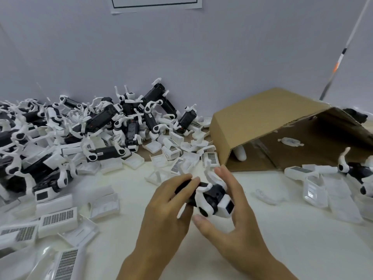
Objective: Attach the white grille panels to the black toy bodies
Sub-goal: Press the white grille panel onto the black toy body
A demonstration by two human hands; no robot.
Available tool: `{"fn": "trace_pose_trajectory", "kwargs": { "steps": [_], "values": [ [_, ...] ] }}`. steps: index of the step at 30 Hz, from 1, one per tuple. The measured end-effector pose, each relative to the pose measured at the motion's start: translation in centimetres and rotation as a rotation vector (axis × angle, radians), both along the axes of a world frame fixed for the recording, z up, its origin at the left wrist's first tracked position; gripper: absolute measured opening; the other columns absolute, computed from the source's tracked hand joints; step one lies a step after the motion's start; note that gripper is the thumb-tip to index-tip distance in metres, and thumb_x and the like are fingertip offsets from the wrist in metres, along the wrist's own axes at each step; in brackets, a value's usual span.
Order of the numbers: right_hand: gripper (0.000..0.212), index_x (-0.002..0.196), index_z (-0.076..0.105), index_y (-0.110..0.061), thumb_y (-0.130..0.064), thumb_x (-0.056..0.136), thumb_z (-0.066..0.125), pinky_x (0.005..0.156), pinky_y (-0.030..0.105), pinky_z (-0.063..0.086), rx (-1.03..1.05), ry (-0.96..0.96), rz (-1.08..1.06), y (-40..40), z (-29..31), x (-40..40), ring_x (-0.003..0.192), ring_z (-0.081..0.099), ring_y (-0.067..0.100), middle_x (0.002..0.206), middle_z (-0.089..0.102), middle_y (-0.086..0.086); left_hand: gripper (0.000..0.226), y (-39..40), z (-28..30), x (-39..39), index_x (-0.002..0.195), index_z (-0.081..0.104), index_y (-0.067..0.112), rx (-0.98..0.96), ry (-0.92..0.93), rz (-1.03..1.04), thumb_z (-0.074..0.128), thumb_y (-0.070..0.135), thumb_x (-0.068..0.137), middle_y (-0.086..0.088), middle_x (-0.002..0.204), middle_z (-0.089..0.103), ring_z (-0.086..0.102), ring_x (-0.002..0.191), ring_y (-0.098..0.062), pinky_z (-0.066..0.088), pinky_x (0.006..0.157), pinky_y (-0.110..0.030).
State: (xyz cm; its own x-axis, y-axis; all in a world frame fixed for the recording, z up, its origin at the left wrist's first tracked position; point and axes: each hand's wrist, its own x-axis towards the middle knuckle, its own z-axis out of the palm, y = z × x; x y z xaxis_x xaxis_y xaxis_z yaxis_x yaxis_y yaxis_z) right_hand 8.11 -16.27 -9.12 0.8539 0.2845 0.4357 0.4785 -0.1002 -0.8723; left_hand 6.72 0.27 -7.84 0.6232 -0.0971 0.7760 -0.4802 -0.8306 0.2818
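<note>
While both hands meet over the table, left hand (167, 207) grips a black toy body (210, 196) from its left end, fingers curled over the top, thumb hidden under it. Right hand (232, 211) cups the same piece from the right: fingers spread and only lightly bent behind it, thumb coming in under the white end. Whether the right fingers actually clamp or just rest against it, can't tell. Both forearms enter from the bottom edge, converging on the part. Body is held just above the surface, white square end facing right and down.

Surface is a white table (262, 229), slightly glossy. Up and left of the grip: a big heap of toy bodies (105, 122) stacked against a plain pale wall (181, 57). Just beyond the grip and also down-left of it: loose white grille panels (58, 218), some face up, some flipped. Up-right of the grip: cardboard box (266, 122) tipped on its side, open mouth facing right, a few white bits inside. Far right: more panels and another toy.

Bodies are matte black boxy plastic with rounded white leg joints. Panels are thin moulded white plastic, rectangular, with a dark fine-slot grid. Box is plain brown corrugated board. Paper sheet (156, 4) on the wall at top.
</note>
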Motion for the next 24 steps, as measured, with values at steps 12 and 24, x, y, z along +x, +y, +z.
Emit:
{"fn": "trace_pose_trajectory", "kwargs": {
  "steps": [12, 24],
  "values": [
    [0.067, 0.123, 0.064, -0.035, -0.057, 0.063, 0.085, 0.089, 0.012, 0.051, 0.179, 0.178, -0.127, 0.2, 1.0, 0.0, 0.112, 0.065, 0.001, 0.116, 0.07, -0.023, 0.048, -0.7, 0.1, -0.2, 0.12, 0.072, 0.004, 0.067, -0.084, -0.008, 0.085, -0.001, 0.074, -0.006, 0.113, 0.07, 0.068, 0.103, -0.023, 0.055, 0.086, -0.035],
    [0.103, 0.122, 0.063, -0.027, -0.103, 0.055, 0.045, 0.087, 0.036, 0.051, 0.404, 0.347, -0.133, -0.3, 1.9, 0.7, 0.103, 0.073, 0.016, 0.109, 0.077, -0.002, 0.043, -1.2, 0.6, -0.5, 0.106, 0.055, 0.032, -0.504, -0.033, -0.12, 0.085, 0.03, 0.075, 0.011, 0.106, 0.058, 0.061, 0.089, -0.015, 0.051, 0.069, -0.018]
  ]
}}
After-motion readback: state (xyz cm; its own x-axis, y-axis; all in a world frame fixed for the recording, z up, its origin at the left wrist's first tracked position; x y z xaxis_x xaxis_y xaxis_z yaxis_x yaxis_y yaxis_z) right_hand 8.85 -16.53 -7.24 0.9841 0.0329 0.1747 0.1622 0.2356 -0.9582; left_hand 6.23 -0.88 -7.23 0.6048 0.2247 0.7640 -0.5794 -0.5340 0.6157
